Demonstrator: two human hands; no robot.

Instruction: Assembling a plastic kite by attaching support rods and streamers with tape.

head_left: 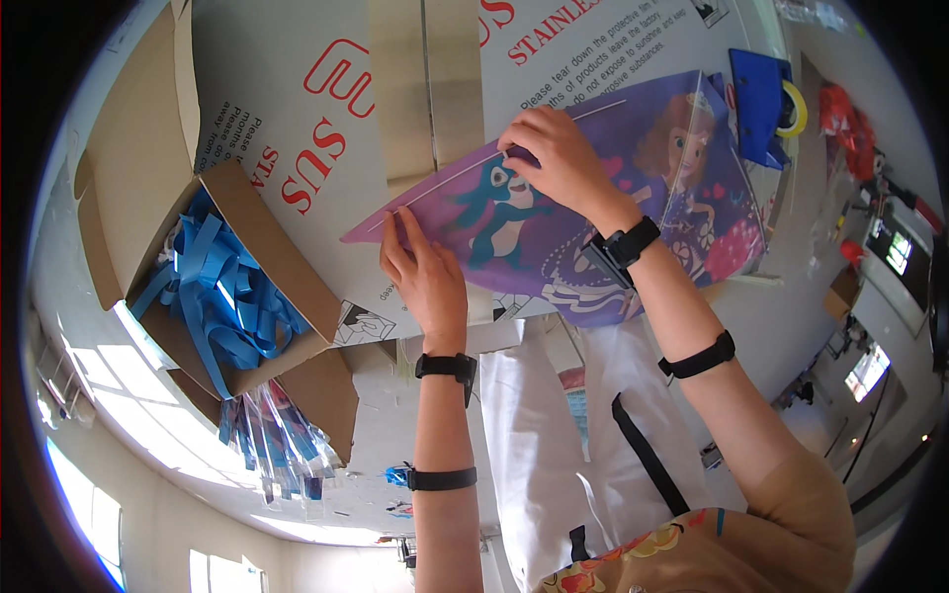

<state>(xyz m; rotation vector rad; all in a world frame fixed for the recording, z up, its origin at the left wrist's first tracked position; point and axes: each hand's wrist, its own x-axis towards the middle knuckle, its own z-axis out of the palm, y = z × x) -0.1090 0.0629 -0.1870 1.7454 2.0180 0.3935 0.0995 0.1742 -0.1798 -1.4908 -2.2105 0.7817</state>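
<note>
A purple kite [593, 237] printed with cartoon figures lies spread over the work surface, its pink pointed corner toward the left. Along its upper edge runs a thin white rod [455, 176]. My left hand [425, 275] grips that edge near the left corner, fingertips pinched at the rod's end. Farther right, my right hand [563, 163] pinches the same edge, its curled fingers partly hiding the rod. The kite's lower edge hangs over the near side of the surface, above my lap.
Left of the kite stands an open cardboard box [287, 257] full of blue ribbons [222, 292]. Clear plastic packages [282, 440] hang below it. A blue tape dispenser [759, 109] with yellow tape sits at the right edge of the printed, film-covered surface [287, 59].
</note>
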